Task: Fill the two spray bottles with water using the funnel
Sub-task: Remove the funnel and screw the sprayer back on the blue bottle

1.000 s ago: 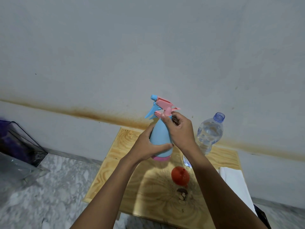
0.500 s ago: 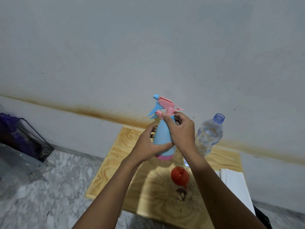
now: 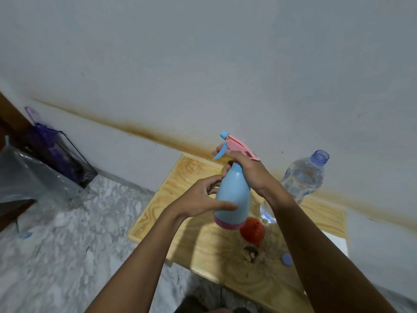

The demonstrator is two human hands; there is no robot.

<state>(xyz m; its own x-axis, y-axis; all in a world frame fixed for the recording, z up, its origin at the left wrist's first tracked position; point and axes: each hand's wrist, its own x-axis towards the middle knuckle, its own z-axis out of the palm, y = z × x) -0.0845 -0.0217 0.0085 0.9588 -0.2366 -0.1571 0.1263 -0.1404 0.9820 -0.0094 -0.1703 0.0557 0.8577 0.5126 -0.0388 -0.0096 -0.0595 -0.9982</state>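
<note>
Left hand had its fingers curled round the belly of the blue spray bottle, held up off the wooden board. Right hand gripped its pink-topped neck just above. Red funnel sat right under that grip, with the open water bottle off to the right.

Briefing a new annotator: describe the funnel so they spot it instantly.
Start at the plywood board against the stained wall. Beside the base of the clear water bottle, just under the held blue spray bottle, sits the funnel. It's the only red item there.
</note>
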